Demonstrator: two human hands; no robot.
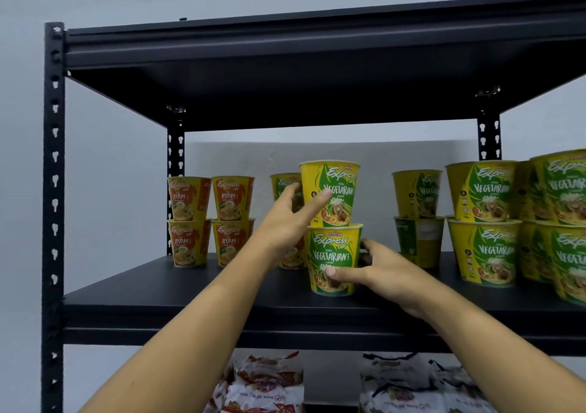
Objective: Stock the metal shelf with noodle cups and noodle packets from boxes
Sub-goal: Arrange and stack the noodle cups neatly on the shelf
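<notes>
Two yellow-green vegetarian noodle cups are stacked on the black metal shelf (190, 289). My left hand (290, 222) grips the upper cup (336, 187), thumb on its front and fingers round its left side. My right hand (380, 270) grips the lower cup (336, 254), thumb on the front and fingers behind its right side. Another vegetarian stack (283, 187) stands just behind, partly hidden by my left hand.
Orange chicken cups (211, 219) are stacked two high at the back left. More vegetarian cups (485, 222) fill the right side, some at the frame edge (564, 216). Noodle packets (266, 384) lie on the shelf below. A shelf board (317, 73) hangs overhead.
</notes>
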